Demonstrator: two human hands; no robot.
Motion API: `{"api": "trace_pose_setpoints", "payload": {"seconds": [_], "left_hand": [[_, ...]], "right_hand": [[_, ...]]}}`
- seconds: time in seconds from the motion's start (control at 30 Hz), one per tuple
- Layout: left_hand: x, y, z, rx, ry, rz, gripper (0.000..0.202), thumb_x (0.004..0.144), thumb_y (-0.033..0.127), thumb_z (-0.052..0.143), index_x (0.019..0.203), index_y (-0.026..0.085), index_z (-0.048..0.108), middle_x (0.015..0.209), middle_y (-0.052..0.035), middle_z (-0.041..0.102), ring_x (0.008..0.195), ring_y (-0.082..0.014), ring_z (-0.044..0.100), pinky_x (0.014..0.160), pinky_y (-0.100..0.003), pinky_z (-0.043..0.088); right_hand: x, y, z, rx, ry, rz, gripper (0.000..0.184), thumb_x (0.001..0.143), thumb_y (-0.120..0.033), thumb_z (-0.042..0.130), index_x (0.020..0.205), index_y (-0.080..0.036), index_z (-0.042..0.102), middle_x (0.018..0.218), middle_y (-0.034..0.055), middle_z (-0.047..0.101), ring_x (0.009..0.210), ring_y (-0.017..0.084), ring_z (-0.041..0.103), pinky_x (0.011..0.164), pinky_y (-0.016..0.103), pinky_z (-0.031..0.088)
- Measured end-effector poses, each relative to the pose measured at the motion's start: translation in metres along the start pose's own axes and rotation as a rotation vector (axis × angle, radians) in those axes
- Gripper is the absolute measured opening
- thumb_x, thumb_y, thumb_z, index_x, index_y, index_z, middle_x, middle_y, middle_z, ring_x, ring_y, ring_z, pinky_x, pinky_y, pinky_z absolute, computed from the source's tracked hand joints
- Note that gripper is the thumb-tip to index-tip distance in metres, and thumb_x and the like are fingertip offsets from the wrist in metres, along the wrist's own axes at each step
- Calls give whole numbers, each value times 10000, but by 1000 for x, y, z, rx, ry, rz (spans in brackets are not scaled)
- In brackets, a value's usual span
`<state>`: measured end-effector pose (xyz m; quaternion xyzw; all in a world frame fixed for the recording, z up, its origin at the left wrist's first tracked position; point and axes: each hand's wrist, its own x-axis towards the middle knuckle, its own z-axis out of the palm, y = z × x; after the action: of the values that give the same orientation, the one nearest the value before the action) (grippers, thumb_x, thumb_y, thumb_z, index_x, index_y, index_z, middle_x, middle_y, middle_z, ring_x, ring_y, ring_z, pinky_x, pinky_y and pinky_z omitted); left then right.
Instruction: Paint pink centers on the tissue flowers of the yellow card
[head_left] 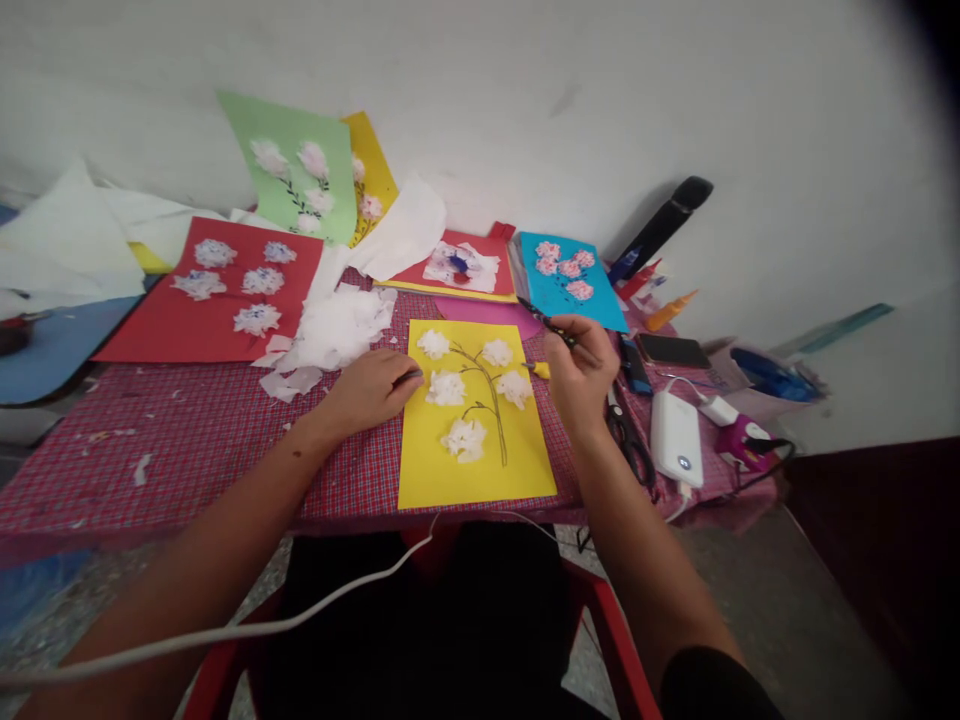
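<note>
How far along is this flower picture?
Done: five white flowers and a drawn branch on the yellow sheet. In hand: the right hand holds a thin dark tool beside one flower; the left hand touches the sheet's edge. Left, probably: colouring the flowers, as on the blue sheet.

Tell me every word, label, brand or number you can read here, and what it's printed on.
None can be read in this view.
Small bottles by the wall: labels too blurred to read.
White power bank: only a small lit dot, no legible marking.
Dark pen in the right hand: no print visible.
Yellow sheet with tissue flowers: no writing.
</note>
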<state>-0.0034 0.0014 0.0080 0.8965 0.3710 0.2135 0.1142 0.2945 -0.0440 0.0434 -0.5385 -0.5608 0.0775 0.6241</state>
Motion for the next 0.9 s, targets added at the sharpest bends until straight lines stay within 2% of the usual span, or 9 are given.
{"api": "trace_pose_setpoints", "payload": {"seconds": [0.1, 0.23, 0.4, 0.5, 0.6, 0.73, 0.9], "left_hand": [[1, 1, 0, 6, -24, -2, 299, 1051, 363, 461, 1005, 180, 693, 991, -111, 748, 951, -256, 660, 885, -415, 507], [1, 1, 2, 3, -30, 10, 300, 1052, 370, 464, 995, 180, 688, 996, -113, 748, 971, -257, 661, 896, -414, 502], [0, -1, 3, -11, -18, 3, 291, 1053, 365, 463, 1004, 179, 682, 1002, -116, 747, 980, -257, 667, 903, -417, 501], [-1, 0, 2, -3, -6, 7, 280, 1049, 361, 470, 996, 188, 683, 995, -111, 748, 977, -256, 667, 901, -419, 498], [-1, 2, 1, -3, -10, 15, 281, 1047, 360, 469, 985, 187, 683, 986, -110, 750, 963, -257, 668, 894, -420, 496], [0, 3, 1, -9, -7, 17, 285, 1046, 368, 470, 972, 195, 684, 969, -103, 749, 957, -256, 663, 889, -417, 492], [-1, 3, 2, -8, -10, 20, 276, 1044, 362, 476, 968, 194, 682, 974, -104, 751, 958, -255, 667, 891, -413, 487]], "right_hand": [[-19, -10, -24, -53, -33, -11, 131, 948, -304, 622, 1031, -243, 702, 961, 46, 739, 858, 213, 714, 746, 355, 591], [-52, -2, -40, -102, -129, -59, 111, 955, -300, 645, 989, -243, 734, 932, 47, 761, 851, 228, 729, 791, 396, 593], [-65, 15, -36, -151, -183, -184, 107, 928, -281, 648, 990, -265, 734, 952, 58, 772, 930, 267, 745, 864, 464, 596], [-65, 20, -35, -175, -209, -209, 69, 921, -279, 637, 921, -272, 706, 892, 42, 745, 892, 262, 727, 848, 465, 588], [-68, 24, -36, -174, -224, -158, 57, 928, -272, 631, 934, -261, 687, 847, 24, 717, 797, 229, 695, 762, 408, 573], [-75, 29, -37, -134, -213, -54, 93, 913, -292, 672, 994, -247, 664, 869, 22, 699, 774, 213, 681, 717, 370, 566], [-77, 28, -36, -139, -157, -38, 75, 921, -309, 696, 940, -237, 686, 866, 30, 709, 756, 202, 678, 682, 348, 562]]}}
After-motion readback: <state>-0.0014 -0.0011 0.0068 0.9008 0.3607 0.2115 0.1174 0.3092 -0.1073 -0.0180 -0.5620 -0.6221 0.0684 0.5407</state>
